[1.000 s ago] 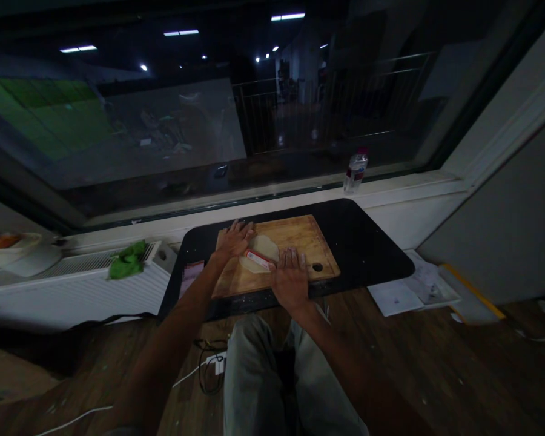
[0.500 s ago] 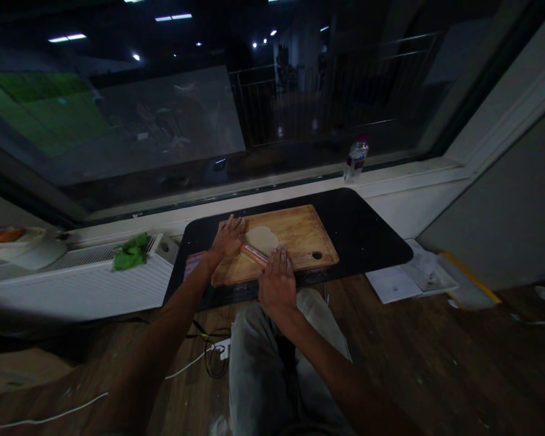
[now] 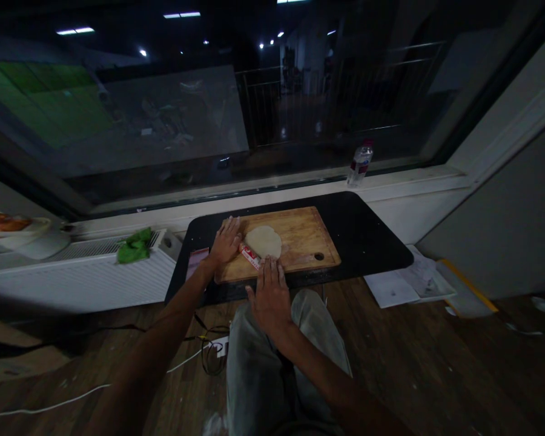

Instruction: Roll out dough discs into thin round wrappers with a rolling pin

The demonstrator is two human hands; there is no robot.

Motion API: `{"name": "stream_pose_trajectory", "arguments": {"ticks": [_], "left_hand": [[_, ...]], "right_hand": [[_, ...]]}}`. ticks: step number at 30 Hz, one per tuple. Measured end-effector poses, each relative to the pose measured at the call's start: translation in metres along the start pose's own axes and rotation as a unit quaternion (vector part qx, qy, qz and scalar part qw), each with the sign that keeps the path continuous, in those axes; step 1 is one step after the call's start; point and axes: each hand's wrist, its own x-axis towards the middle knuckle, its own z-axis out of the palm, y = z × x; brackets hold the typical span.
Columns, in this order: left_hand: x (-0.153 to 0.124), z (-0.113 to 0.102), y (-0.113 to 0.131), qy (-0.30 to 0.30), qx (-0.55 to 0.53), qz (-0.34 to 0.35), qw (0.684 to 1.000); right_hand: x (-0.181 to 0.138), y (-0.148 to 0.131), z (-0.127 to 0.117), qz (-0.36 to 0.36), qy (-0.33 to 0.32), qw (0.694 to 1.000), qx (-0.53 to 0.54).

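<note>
A thin, round sheet of dough lies on a wooden cutting board. Along its near left edge rests a short rolling pin with a red-and-white printed wrap. My left hand lies flat over the pin's far left end, fingers stretched out. My right hand is at the pin's near right end, its fingers straight and the thumb held away, fingertips at the dough's lower edge. Both palms hide the ends of the pin.
The board sits on a black tabletop below a window. A water bottle stands on the sill. A green cloth lies on the radiator at left. Papers lie at right, and a cable crosses the floor.
The rolling pin has moved toward me and turned, showing its red-and-white print. My right hand has drawn back slightly with its thumb out. More of the dough shows.
</note>
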Motion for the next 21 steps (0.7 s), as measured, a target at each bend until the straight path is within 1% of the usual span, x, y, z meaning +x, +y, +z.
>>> {"name": "stream_pose_trajectory", "arguments": {"ticks": [2,4,7,11,14,17,19,21], "left_hand": [[-0.005,-0.003,0.005,0.001,0.006,-0.02,1.0],[-0.007,-0.008,0.012,-0.004,0.019,-0.034,0.999],[-0.005,-0.014,0.025,-0.016,0.04,-0.05,0.998],[0.006,-0.017,0.037,-0.021,0.057,-0.073,0.995],[0.019,-0.016,0.04,-0.022,0.059,-0.096,0.993],[0.028,-0.017,0.039,-0.029,0.052,-0.107,0.992],[0.028,-0.017,0.038,-0.046,0.051,-0.105,0.992],[0.023,-0.016,0.038,-0.066,0.049,-0.105,0.991]], "right_hand": [[0.004,0.005,-0.002,-0.005,0.003,1.0,-0.006],[0.014,0.015,-0.009,-0.004,0.009,1.0,-0.019],[0.038,0.039,-0.023,-0.014,0.015,0.999,-0.049],[0.077,0.073,-0.036,-0.016,-0.017,0.997,-0.072],[0.103,0.094,-0.038,-0.026,-0.035,0.996,-0.074],[0.126,0.112,-0.036,-0.016,-0.051,0.996,-0.069],[0.141,0.121,-0.036,-0.023,-0.06,0.996,-0.066],[0.154,0.13,-0.036,-0.052,-0.068,0.994,-0.066]]}}
